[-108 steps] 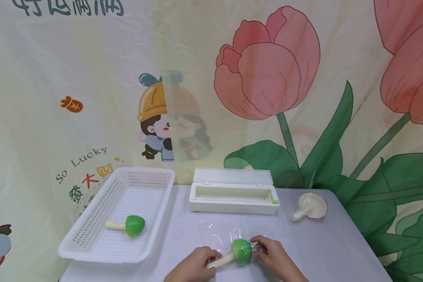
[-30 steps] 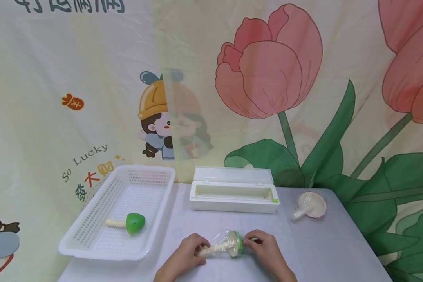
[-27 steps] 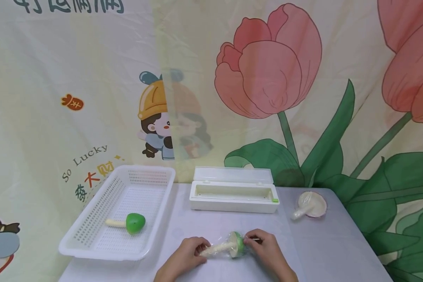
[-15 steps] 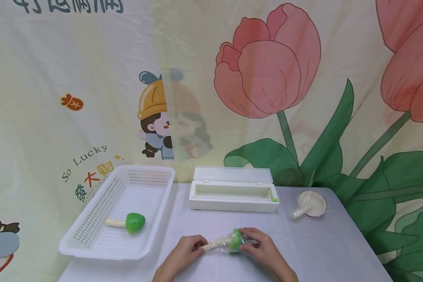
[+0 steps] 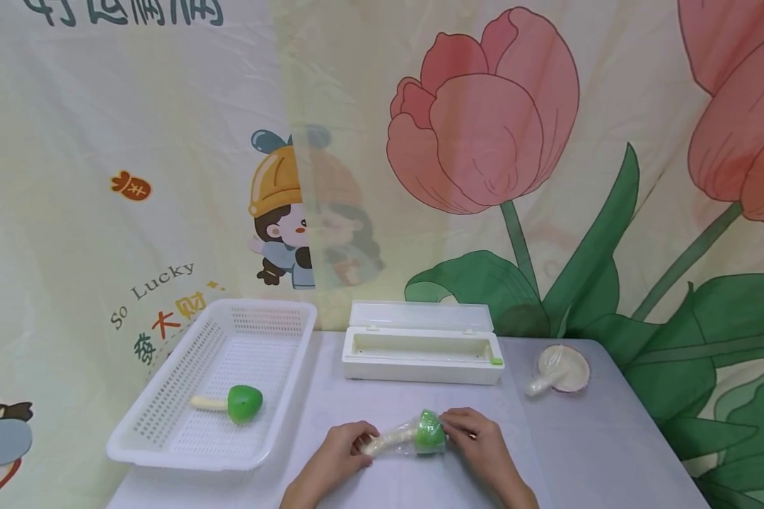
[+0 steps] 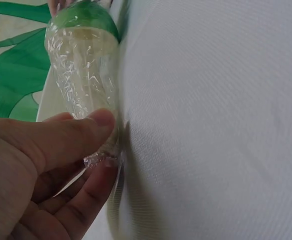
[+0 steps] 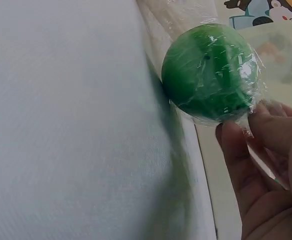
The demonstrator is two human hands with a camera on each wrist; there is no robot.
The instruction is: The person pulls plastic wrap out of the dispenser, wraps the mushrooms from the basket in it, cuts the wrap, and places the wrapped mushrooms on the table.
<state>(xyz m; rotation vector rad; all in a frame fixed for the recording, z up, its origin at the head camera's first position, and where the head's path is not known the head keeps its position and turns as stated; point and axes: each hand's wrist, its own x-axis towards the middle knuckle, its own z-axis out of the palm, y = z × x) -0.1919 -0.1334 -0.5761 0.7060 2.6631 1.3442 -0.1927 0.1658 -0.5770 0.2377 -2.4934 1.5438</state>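
A green-capped toy mushroom [image 5: 429, 432], wrapped in clear cling film, lies on the table in front of me. My left hand [image 5: 339, 452] pinches the wrapped end of its pale stem between thumb and fingers; the left wrist view shows crinkled film [image 6: 86, 70] along the stem. At the cap end, my right hand [image 5: 484, 449] pinches a gathered bit of film. The right wrist view shows the round cap [image 7: 211, 72] with shiny film stretched over it, the thumb and fingertips right at its edge.
On the left, a white perforated basket [image 5: 286, 396] holds an unwrapped green toy mushroom [image 5: 245, 404]. A white film dispenser box [image 5: 423, 371] with its lid raised stands at the back. Farther right lies another wrapped mushroom [image 5: 569, 369] with a pale underside. A printed cloth hangs behind.
Earlier the film lay spread loosely around the mushroom; now it hugs stem and cap. The mushroom has been rolled between both hands, and the right fingers have shifted at the cap.
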